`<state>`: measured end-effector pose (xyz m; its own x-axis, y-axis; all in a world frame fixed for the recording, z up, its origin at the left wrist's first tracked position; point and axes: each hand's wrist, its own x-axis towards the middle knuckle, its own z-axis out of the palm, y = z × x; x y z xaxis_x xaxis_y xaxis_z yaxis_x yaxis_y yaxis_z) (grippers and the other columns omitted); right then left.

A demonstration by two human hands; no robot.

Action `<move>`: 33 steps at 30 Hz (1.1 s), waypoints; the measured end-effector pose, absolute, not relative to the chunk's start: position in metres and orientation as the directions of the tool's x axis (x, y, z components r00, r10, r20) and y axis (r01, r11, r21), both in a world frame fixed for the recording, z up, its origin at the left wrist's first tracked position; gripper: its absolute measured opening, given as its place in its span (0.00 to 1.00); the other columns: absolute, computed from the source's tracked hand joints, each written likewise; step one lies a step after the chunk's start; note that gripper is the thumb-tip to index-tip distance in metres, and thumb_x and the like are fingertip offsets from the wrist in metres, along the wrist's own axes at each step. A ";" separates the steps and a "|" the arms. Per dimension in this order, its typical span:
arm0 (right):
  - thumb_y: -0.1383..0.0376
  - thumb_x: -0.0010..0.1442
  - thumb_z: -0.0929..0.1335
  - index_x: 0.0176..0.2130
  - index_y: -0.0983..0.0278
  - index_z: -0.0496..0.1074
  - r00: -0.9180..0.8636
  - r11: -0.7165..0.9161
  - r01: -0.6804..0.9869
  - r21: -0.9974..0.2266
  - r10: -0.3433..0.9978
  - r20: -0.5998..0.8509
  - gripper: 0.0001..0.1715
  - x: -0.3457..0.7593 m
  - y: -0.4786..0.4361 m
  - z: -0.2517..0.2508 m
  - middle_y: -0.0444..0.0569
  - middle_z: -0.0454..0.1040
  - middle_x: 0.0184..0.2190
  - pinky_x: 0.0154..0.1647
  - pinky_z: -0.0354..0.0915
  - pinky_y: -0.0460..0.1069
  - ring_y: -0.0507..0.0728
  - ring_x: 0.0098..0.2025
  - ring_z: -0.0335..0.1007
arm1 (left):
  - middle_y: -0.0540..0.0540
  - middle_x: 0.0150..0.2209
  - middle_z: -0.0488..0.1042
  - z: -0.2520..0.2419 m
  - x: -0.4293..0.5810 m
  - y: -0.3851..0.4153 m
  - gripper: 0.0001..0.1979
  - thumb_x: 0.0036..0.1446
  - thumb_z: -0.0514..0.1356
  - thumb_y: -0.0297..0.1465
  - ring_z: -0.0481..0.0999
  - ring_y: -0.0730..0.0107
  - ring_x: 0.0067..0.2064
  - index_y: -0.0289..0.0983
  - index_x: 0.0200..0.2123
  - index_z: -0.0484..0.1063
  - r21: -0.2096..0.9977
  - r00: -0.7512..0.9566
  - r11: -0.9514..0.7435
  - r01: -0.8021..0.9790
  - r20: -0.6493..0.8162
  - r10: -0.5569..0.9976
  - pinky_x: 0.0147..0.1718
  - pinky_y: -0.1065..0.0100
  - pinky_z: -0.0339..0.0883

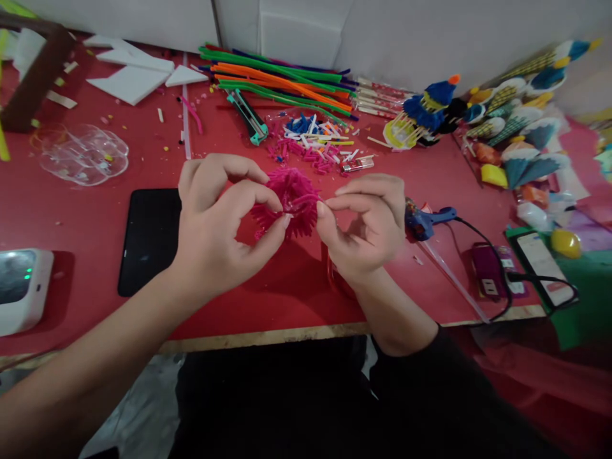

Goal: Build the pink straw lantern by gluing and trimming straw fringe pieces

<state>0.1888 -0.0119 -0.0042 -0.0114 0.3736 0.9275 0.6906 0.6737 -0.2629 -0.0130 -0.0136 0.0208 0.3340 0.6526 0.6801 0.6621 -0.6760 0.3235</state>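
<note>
Between my two hands stretches a short pink pipe cleaner (305, 200). My left hand (224, 220) pinches its left end between thumb and index finger. At its other end, the right thumb and fingertips of my right hand (366, 223) are closed on it. Just behind lies a round pink piece (292, 180) with many fuzzy spikes, partly covered by my fingers. Cut pink pipe cleaner bits (325, 155) are scattered beyond it, near a green and black utility knife (247, 116).
Long green and orange pipe cleaners (282, 80) lie along the back. A black phone (148, 242) is beside my left hand, and a blue glue gun (430, 220) with a cord is to the right. A clear plastic tray (86, 156) and white foam pieces (131, 80) are at left.
</note>
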 end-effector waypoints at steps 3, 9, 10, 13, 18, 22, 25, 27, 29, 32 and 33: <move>0.65 0.63 0.73 0.36 0.58 0.73 -0.006 0.709 0.672 -0.213 0.292 0.956 0.06 0.189 -0.013 -0.002 0.41 0.73 0.33 0.39 0.71 0.53 0.52 0.34 0.72 | 0.47 0.45 0.78 0.021 -0.010 -0.018 0.05 0.58 0.68 0.34 0.78 0.56 0.48 0.45 0.38 0.77 0.360 0.259 -0.627 0.691 0.687 0.679 0.53 0.48 0.69; 0.61 0.67 0.71 0.37 0.55 0.73 -0.078 0.633 0.761 -0.141 0.306 0.949 0.04 0.190 -0.020 -0.003 0.45 0.73 0.34 0.40 0.71 0.55 0.57 0.37 0.73 | 0.46 0.50 0.77 0.024 -0.006 -0.023 0.11 0.58 0.69 0.39 0.77 0.53 0.50 0.48 0.44 0.79 0.396 0.222 -0.592 0.702 0.667 0.711 0.54 0.47 0.70; 0.61 0.67 0.70 0.37 0.55 0.73 -0.082 0.633 0.761 -0.141 0.309 0.947 0.03 0.190 -0.021 -0.004 0.46 0.73 0.35 0.40 0.71 0.56 0.58 0.38 0.73 | 0.47 0.51 0.77 0.024 -0.006 -0.024 0.10 0.58 0.69 0.40 0.77 0.52 0.51 0.49 0.44 0.80 0.417 0.216 -0.582 0.699 0.652 0.726 0.55 0.46 0.70; 0.60 0.67 0.70 0.39 0.54 0.73 -0.077 0.624 0.765 -0.160 0.335 0.939 0.02 0.190 -0.021 -0.004 0.46 0.73 0.34 0.40 0.72 0.58 0.60 0.38 0.74 | 0.48 0.52 0.77 0.024 -0.005 -0.025 0.08 0.59 0.68 0.40 0.76 0.49 0.54 0.51 0.43 0.81 0.475 0.190 -0.557 0.681 0.620 0.761 0.58 0.44 0.69; 0.65 0.65 0.71 0.41 0.55 0.72 -0.066 0.694 0.687 -0.215 0.354 0.933 0.04 0.190 -0.020 0.001 0.46 0.74 0.36 0.41 0.72 0.58 0.59 0.38 0.75 | 0.49 0.53 0.77 0.024 -0.006 -0.026 0.09 0.58 0.69 0.40 0.76 0.48 0.55 0.54 0.44 0.82 0.484 0.178 -0.565 0.668 0.633 0.753 0.60 0.39 0.68; 0.62 0.67 0.70 0.40 0.55 0.72 -0.076 0.660 0.724 -0.201 0.366 0.928 0.02 0.190 -0.020 0.001 0.47 0.74 0.35 0.40 0.74 0.58 0.59 0.37 0.75 | 0.51 0.55 0.77 0.025 -0.006 -0.026 0.08 0.59 0.68 0.41 0.74 0.44 0.59 0.55 0.43 0.82 0.542 0.140 -0.498 0.677 0.569 0.810 0.64 0.38 0.64; 0.57 0.70 0.67 0.38 0.55 0.71 -0.094 0.593 0.785 -0.177 0.398 0.913 0.08 0.191 -0.019 0.000 0.48 0.73 0.35 0.39 0.75 0.59 0.60 0.38 0.76 | 0.51 0.55 0.77 0.026 -0.005 -0.027 0.08 0.60 0.67 0.43 0.74 0.43 0.60 0.54 0.42 0.82 0.534 0.147 -0.494 0.686 0.563 0.813 0.64 0.39 0.65; 0.57 0.71 0.66 0.40 0.56 0.72 -0.109 0.624 0.762 -0.173 0.388 0.915 0.08 0.191 -0.018 0.000 0.47 0.75 0.36 0.41 0.75 0.59 0.59 0.40 0.76 | 0.51 0.55 0.76 0.026 -0.005 -0.027 0.08 0.61 0.65 0.44 0.74 0.45 0.59 0.53 0.43 0.81 0.513 0.164 -0.487 0.707 0.551 0.818 0.63 0.40 0.66; 0.59 0.70 0.68 0.44 0.56 0.74 -0.119 0.681 0.709 -0.182 0.371 0.921 0.06 0.192 -0.017 0.000 0.46 0.76 0.38 0.44 0.75 0.57 0.57 0.41 0.76 | 0.51 0.56 0.76 0.026 -0.005 -0.026 0.09 0.63 0.63 0.44 0.75 0.47 0.58 0.53 0.44 0.80 0.497 0.177 -0.484 0.720 0.543 0.821 0.63 0.41 0.66; 0.64 0.69 0.69 0.45 0.57 0.75 -0.134 0.722 0.656 -0.221 0.400 0.907 0.05 0.192 -0.017 0.001 0.46 0.78 0.40 0.47 0.73 0.56 0.56 0.42 0.77 | 0.49 0.56 0.75 0.025 -0.006 -0.024 0.08 0.62 0.65 0.42 0.75 0.46 0.57 0.52 0.43 0.81 0.470 0.210 -0.535 0.702 0.582 0.786 0.61 0.40 0.66; 0.65 0.68 0.69 0.44 0.57 0.75 -0.133 0.727 0.643 -0.238 0.413 0.901 0.05 0.192 -0.018 0.002 0.46 0.78 0.40 0.47 0.73 0.56 0.57 0.42 0.76 | 0.48 0.56 0.76 0.024 -0.007 -0.024 0.07 0.61 0.66 0.41 0.75 0.45 0.56 0.51 0.42 0.81 0.457 0.219 -0.562 0.689 0.608 0.763 0.60 0.40 0.67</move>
